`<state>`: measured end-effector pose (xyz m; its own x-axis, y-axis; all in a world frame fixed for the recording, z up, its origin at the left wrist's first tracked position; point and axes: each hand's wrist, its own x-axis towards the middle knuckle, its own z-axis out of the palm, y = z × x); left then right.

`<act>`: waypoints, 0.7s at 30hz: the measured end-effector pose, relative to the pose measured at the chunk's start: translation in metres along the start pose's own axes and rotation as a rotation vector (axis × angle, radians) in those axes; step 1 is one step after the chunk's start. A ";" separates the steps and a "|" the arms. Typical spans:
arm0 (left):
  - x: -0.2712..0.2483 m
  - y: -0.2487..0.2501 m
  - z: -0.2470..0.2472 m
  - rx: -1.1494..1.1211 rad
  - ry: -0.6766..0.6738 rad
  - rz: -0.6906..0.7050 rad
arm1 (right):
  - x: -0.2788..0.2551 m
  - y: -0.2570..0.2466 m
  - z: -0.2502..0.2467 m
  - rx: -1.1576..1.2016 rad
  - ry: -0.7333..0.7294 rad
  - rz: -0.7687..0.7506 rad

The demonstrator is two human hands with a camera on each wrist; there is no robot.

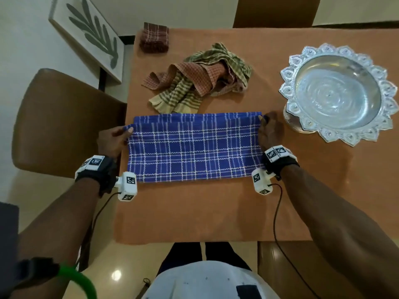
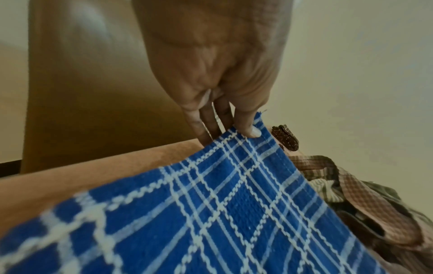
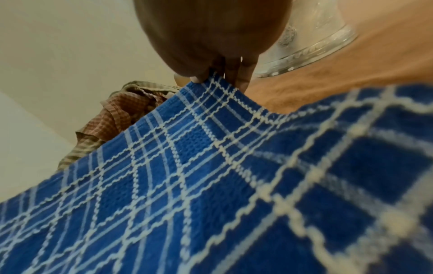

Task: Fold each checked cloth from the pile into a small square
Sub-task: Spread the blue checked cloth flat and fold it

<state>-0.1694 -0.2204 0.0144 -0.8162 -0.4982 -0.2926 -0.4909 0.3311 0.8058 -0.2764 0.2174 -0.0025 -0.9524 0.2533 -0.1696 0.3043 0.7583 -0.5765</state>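
the blue checked cloth (image 1: 194,147) lies flat on the tabletop (image 1: 194,212), near the pile (image 1: 198,76). left hand (image 1: 112,139) and right hand (image 1: 269,130) each pinch a far corner; the top layer's left corner seems short, so square it before creasing.

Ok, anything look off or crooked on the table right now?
Slightly: the blue cloth's folded layer sits askew. The left hand's corner stops short of the far edge, while the right hand's reaches it. Nothing is spilled or damaged.
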 end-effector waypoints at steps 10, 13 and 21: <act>0.041 -0.004 0.019 0.131 0.010 0.007 | 0.031 -0.004 0.018 -0.085 0.038 -0.041; 0.051 -0.004 0.020 0.102 0.037 -0.024 | 0.036 -0.005 0.022 -0.062 0.065 -0.021; 0.065 -0.007 0.026 0.118 0.043 -0.038 | 0.047 -0.001 0.036 0.033 0.111 -0.038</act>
<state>-0.2273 -0.2348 -0.0233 -0.7838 -0.5455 -0.2969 -0.5556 0.4023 0.7277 -0.3224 0.2072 -0.0392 -0.9548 0.2912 -0.0592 0.2659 0.7486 -0.6074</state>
